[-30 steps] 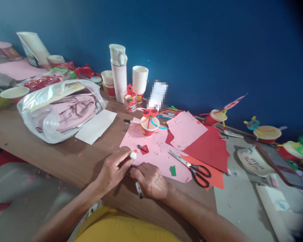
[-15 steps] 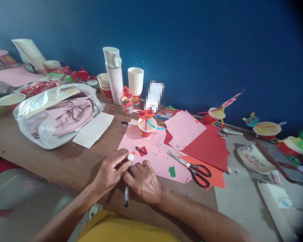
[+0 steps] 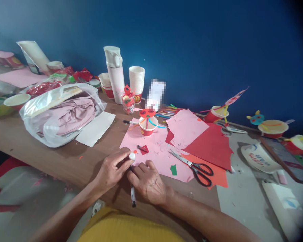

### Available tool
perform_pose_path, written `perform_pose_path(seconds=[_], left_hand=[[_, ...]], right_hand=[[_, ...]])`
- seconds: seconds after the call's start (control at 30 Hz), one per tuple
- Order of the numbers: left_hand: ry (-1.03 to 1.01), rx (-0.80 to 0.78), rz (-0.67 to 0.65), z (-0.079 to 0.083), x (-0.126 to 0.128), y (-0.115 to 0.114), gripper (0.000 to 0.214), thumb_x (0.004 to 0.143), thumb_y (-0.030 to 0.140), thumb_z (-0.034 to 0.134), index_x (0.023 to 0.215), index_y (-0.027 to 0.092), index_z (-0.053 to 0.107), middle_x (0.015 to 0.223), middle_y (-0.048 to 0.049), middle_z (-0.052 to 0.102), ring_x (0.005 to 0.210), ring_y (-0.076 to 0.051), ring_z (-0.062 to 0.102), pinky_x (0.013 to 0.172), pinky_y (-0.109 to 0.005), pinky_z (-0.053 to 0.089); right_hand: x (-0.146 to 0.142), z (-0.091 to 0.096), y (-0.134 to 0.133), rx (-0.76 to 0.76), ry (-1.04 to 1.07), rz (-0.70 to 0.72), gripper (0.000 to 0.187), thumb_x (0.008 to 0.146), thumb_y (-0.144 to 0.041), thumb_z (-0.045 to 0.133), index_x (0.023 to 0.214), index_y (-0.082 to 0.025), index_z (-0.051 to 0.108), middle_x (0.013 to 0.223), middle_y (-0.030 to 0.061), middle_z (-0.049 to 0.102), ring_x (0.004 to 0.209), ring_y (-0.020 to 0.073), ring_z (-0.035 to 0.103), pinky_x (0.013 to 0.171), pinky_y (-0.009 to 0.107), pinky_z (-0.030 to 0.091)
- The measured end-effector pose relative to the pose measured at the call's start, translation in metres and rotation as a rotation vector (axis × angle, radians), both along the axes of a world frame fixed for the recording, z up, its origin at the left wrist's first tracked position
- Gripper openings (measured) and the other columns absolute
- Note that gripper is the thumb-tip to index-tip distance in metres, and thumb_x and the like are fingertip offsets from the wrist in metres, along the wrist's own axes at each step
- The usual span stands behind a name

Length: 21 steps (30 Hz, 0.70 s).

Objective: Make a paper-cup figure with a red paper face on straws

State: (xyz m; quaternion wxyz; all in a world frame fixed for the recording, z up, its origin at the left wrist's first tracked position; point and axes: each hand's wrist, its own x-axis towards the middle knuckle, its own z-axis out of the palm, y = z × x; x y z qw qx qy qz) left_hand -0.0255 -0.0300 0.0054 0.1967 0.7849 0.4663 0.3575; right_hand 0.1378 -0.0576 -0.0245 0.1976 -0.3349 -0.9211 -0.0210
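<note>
My left hand point(image 3: 112, 170) pinches a small white round piece point(image 3: 132, 156) at the near edge of a pink paper sheet point(image 3: 156, 153). My right hand point(image 3: 147, 182) is closed round a black marker point(image 3: 133, 196) whose back end points toward me, its tip at the white piece. Both hands rest on the brown table point(image 3: 65, 158). A red paper cup with paper decorations point(image 3: 147, 126) stands on the pink sheet just beyond them. Black-handled scissors point(image 3: 195, 166) lie to the right of my right hand.
A clear plastic bag of pink cloth point(image 3: 63, 112) lies at left. A white flask point(image 3: 115, 74) and stacked paper cups point(image 3: 136, 80) stand by the blue wall. Red and orange paper sheets point(image 3: 209, 146) and decorated cups point(image 3: 272, 127) lie at right.
The marker in my right hand has swung a little, its back end pointing left and then back toward me. Both hands stay together at the white piece. The view has shifted slightly.
</note>
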Motion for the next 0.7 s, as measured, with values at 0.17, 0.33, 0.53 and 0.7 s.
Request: perform_pose_path(seconds=[0.17, 0.33, 0.53, 0.7], left_hand=[[0.032, -0.071, -0.018, 0.003, 0.000, 0.000, 0.014, 0.086, 0.025, 0.048, 0.088, 0.017, 0.060, 0.073, 0.0001, 0.060, 0.066, -0.011, 0.056, 0.063, -0.019, 0.045], [0.032, -0.071, -0.035, 0.001, -0.001, 0.001, 0.014, 0.086, 0.024, 0.047, 0.081, 0.017, 0.058, 0.073, 0.0005, 0.059, 0.066, -0.010, 0.054, 0.064, -0.018, 0.045], [-0.024, 0.016, -0.002, -0.005, 0.000, -0.001, 0.014, 0.086, 0.020, 0.050, 0.097, 0.017, 0.058, 0.090, -0.0059, 0.065, 0.083, -0.015, 0.060, 0.076, -0.023, 0.046], [-0.041, -0.001, -0.046, -0.004, 0.001, 0.000, 0.012, 0.085, 0.017, 0.049, 0.093, 0.016, 0.058, 0.086, -0.0058, 0.064, 0.079, -0.014, 0.059, 0.074, -0.022, 0.046]], right_hand=[[0.009, 0.000, -0.001, -0.011, 0.014, 0.017, 0.017, 0.088, -0.014, 0.039, 0.091, -0.016, 0.056, 0.074, 0.0040, 0.056, 0.069, 0.0191, 0.046, 0.069, 0.036, 0.029], [0.019, 0.004, 0.004, -0.037, 0.077, 0.034, 0.018, 0.088, -0.014, 0.038, 0.091, -0.015, 0.056, 0.071, 0.0039, 0.057, 0.067, 0.0181, 0.047, 0.068, 0.035, 0.031], [0.031, 0.004, 0.013, -0.281, 0.516, -0.100, 0.012, 0.089, -0.020, 0.045, 0.091, -0.018, 0.057, 0.077, 0.0038, 0.064, 0.073, 0.0169, 0.056, 0.070, 0.032, 0.041], [0.034, 0.007, 0.032, -0.512, 0.683, -0.289, 0.021, 0.093, -0.023, 0.038, 0.085, -0.018, 0.057, 0.080, 0.0032, 0.064, 0.069, 0.0132, 0.061, 0.066, 0.026, 0.047]])
